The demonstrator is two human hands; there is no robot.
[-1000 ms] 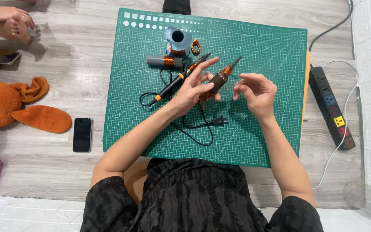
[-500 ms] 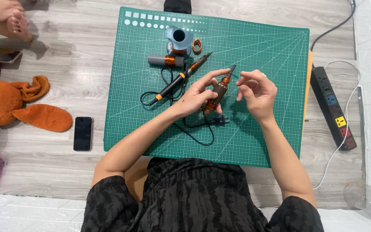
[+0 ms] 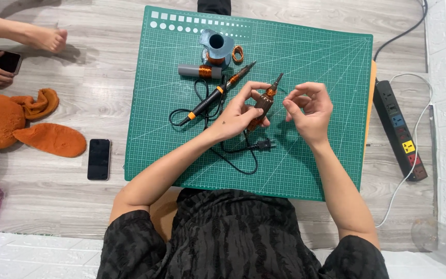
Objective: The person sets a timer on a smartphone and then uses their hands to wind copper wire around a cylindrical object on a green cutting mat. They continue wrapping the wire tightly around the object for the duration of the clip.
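My left hand [image 3: 241,111] grips a small brown tool wound with copper wire [image 3: 264,101], its thin tip pointing up and right over the green cutting mat [image 3: 311,57]. My right hand [image 3: 308,108] hovers just right of the tool with fingers curled and pinched, apparently on a fine wire too thin to see. A black and orange soldering iron [image 3: 218,95] lies on the mat left of my left hand, its black cord looping down to a plug [image 3: 264,145].
A grey spool with copper wire [image 3: 197,71], a blue-grey reel [image 3: 216,46] and a small copper coil [image 3: 238,53] lie at the mat's top. A power strip [image 3: 401,129] sits right of the mat. A phone [image 3: 99,159] and orange plush toy [image 3: 6,121] lie left; another person's hands [image 3: 47,37] are top left.
My left hand has tilted the tool more upright and drawn it slightly toward me. The right hand stays close beside it. The other person's hands at top left shifted.
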